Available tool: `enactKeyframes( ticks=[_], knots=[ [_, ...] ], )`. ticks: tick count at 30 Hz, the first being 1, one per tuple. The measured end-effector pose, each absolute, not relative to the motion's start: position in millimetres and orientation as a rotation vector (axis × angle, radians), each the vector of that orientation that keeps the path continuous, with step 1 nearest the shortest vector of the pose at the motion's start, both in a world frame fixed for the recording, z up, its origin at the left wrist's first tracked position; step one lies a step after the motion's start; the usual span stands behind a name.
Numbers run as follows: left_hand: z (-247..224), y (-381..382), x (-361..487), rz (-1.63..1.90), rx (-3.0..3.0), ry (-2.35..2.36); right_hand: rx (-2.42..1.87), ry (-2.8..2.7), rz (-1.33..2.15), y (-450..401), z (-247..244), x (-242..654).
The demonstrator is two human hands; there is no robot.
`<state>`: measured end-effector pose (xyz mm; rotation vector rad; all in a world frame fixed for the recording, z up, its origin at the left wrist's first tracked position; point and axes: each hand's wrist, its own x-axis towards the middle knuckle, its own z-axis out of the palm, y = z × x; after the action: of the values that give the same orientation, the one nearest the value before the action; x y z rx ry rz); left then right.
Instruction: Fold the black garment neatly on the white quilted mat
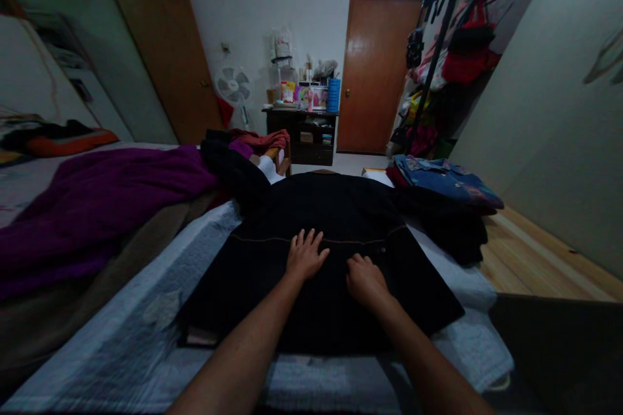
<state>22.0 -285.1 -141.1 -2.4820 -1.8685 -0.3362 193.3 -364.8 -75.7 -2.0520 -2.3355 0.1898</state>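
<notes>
A black jacket (335, 207) with thin brown seam lines lies spread out on a pale blue-white cloth (160, 311). One sleeve reaches out to the upper left, the other to the right. My left hand (305, 255) rests flat on the middle of the jacket by the seam, fingers spread. Just to its right, my right hand (366, 277) touches the jacket with its fingers curled in; whether they pinch any fabric is hidden.
Purple cloth (121, 181) and a brown blanket lie at the left. Folded denim clothes (445, 178) are stacked at the right, near a wooden board (525, 253). Farther back stand a fan (234, 85), a black cabinet (299, 154) and a door (372, 71).
</notes>
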Motion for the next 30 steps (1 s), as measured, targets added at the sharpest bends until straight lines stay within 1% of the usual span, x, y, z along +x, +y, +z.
enactKeyframes(
  ticks=[2, 4, 6, 8, 11, 14, 30],
  knots=[
    [-140, -285, 22, -0.321, -2.488, -1.877, -2.054, -2.295, 0.247, -342, -66, 190],
    [-139, -285, 22, -0.311, -2.495, -1.882, -1.917, -2.229, 0.205, -320, -67, 185],
    [-138, -285, 22, -0.304, -2.502, -1.884, -1.813, -2.226, 0.185, -304, -78, 179],
    [-138, -286, 23, -0.303, -2.499, -1.893, -1.812, -2.259, 0.212, -297, -95, 175],
    [-138, -287, 23, -0.313, -2.483, -1.893, -1.866, -2.252, 0.164, -299, -118, 171],
    [-139, -288, 23, -0.32, -2.465, -1.893, -1.909, -2.213, 0.095, -304, -128, 170],
    [-134, -289, 26, -0.294, -2.434, -1.959, -1.94, -2.208, 0.036, -303, -130, 166]
  ],
)
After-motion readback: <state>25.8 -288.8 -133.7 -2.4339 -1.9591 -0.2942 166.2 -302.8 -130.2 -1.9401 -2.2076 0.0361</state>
